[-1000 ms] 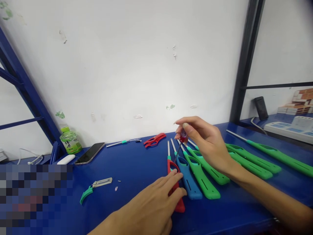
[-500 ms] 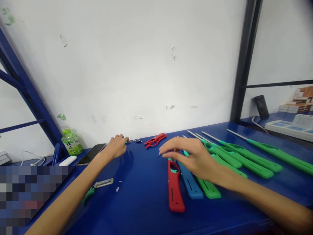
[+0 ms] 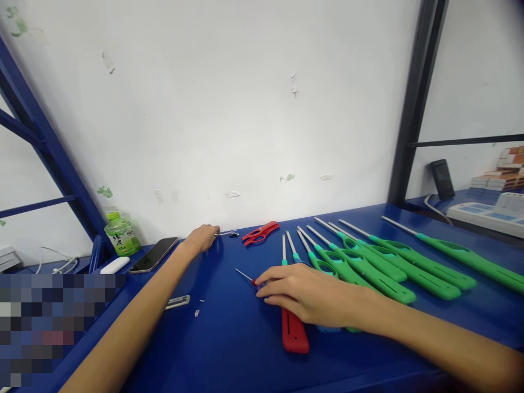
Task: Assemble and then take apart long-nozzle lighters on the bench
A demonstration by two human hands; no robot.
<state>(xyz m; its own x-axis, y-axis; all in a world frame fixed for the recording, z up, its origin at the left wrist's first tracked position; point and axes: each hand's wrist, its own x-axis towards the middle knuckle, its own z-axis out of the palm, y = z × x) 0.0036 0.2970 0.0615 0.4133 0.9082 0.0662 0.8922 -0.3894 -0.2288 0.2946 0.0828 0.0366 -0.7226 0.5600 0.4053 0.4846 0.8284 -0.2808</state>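
Note:
My right hand (image 3: 292, 292) is closed around a small screwdriver (image 3: 244, 276), its thin metal shaft and red collar sticking out to the left. Under that hand lies a red long-nosed lighter (image 3: 293, 333), partly covered. Several green lighters (image 3: 382, 281) fan out to its right, and a bit of a blue one (image 3: 328, 329) shows below my fingers. At the wall, my left hand (image 3: 202, 238) has its fingers bent together beside thin metal and black parts (image 3: 228, 234); its fingertips are mostly hidden. Opened red casing pieces (image 3: 261, 233) lie between the hands, farther back.
A phone (image 3: 154, 255), a white case (image 3: 115, 265) and a green bottle (image 3: 123, 234) stand or lie at the left. A grey metal piece (image 3: 178, 302) shows beside my left forearm, with small white bits (image 3: 197, 313) nearby. A power strip (image 3: 487, 217) is at the right.
My right hand has come down and toward me, over the red lighter, and the screwdriver now shows clearly. My left hand has shifted slightly right and lower among the thin parts.

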